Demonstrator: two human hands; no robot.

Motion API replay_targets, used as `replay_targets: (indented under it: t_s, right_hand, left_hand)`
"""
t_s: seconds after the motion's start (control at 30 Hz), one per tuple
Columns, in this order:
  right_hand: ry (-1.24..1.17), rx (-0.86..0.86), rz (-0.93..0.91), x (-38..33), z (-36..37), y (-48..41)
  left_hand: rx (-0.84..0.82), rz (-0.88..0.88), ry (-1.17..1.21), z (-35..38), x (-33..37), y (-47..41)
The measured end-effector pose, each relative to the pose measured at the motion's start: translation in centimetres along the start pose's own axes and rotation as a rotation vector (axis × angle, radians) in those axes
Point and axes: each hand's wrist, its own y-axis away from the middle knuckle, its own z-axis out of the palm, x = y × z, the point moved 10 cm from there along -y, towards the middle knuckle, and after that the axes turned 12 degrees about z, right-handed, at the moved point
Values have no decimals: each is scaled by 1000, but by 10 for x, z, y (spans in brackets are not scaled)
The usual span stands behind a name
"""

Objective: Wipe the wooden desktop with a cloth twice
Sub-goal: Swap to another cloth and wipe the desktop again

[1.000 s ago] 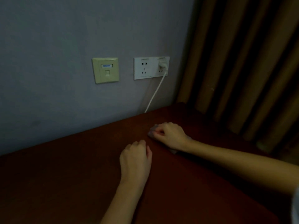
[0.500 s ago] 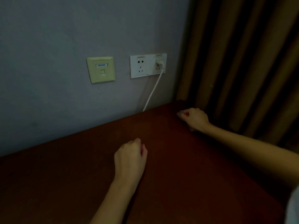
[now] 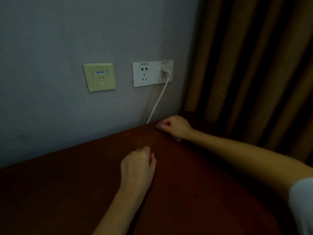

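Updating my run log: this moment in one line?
right hand: grips pale cloth near grey wall | left hand: curled, on dark wooden desktop

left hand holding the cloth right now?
No, the left hand rests empty with curled fingers on the desktop, while the cloth shows under the right hand near the far corner.
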Motion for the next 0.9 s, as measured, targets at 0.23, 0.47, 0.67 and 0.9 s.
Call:
replay_targets:
  t_s: [0.23, 0.47, 0.67, 0.9]
  right_hand:
    - [-92, 108, 276, 93, -31, -61]
    - [-114, 144, 430, 141, -43, -32]
    - [-5, 70, 204, 96, -30, 17]
    - [-3, 48, 79, 23, -7, -39]
  left_hand:
    - [59, 24, 32, -3, 2, 3]
    - [81, 16, 45, -5, 1, 1]
    - [19, 15, 32, 0, 3, -2]
    - [29, 34, 36, -1, 4, 1]
